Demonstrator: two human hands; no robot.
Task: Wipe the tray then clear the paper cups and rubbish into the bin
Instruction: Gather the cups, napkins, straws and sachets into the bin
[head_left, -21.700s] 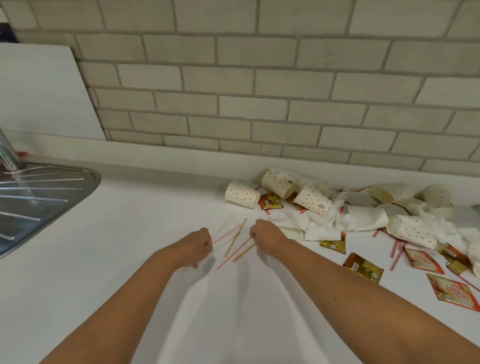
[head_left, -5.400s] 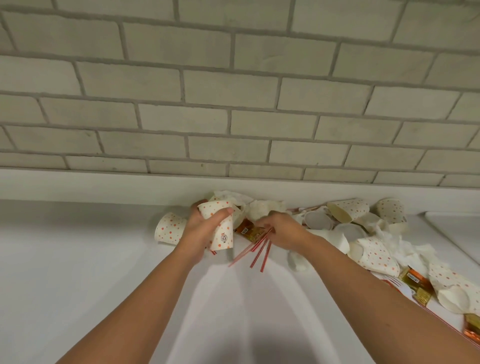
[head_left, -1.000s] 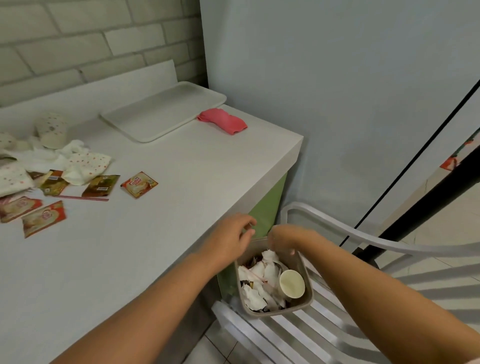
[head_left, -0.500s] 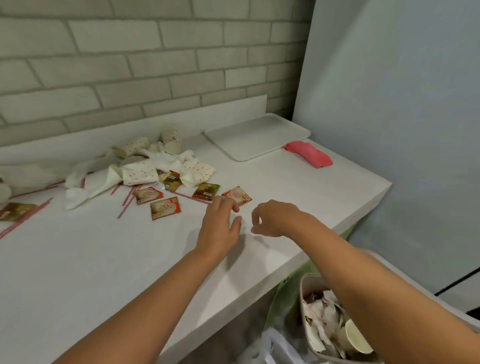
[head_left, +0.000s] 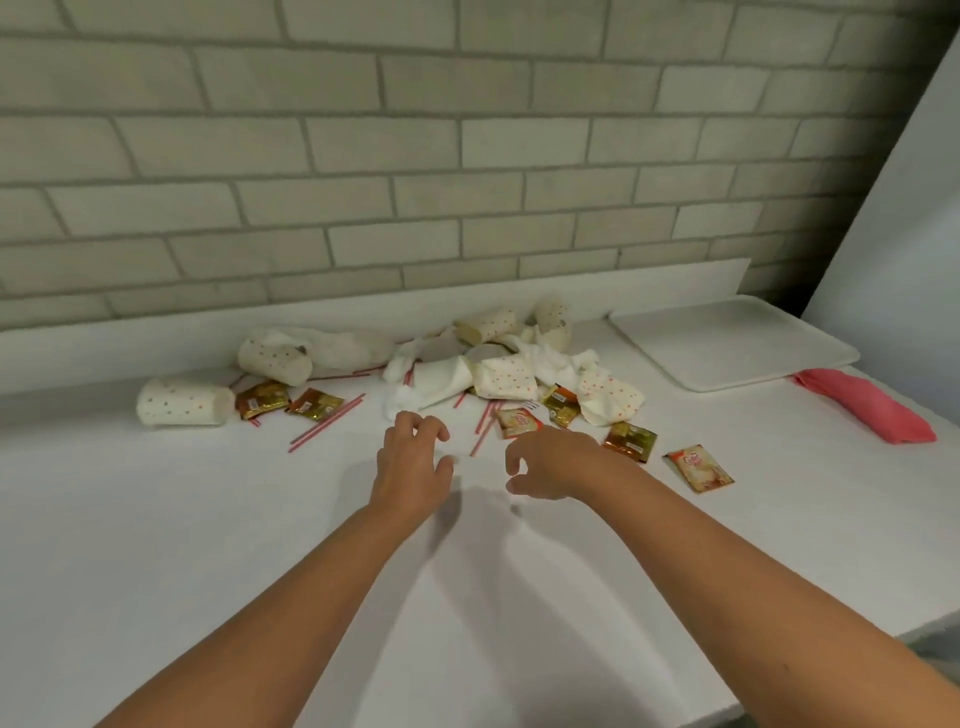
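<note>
Left grip (head_left: 411, 464), right grip (head_left: 551, 467) loosely curled, empty, dotted paper cups (head_left: 184, 402), thin red straws (head_left: 327, 422)

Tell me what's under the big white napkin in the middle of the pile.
Red stirrers poke out from under the napkin at its near edge, and a spotted cup lies against its right side. Anything else beneath is covered.
</note>
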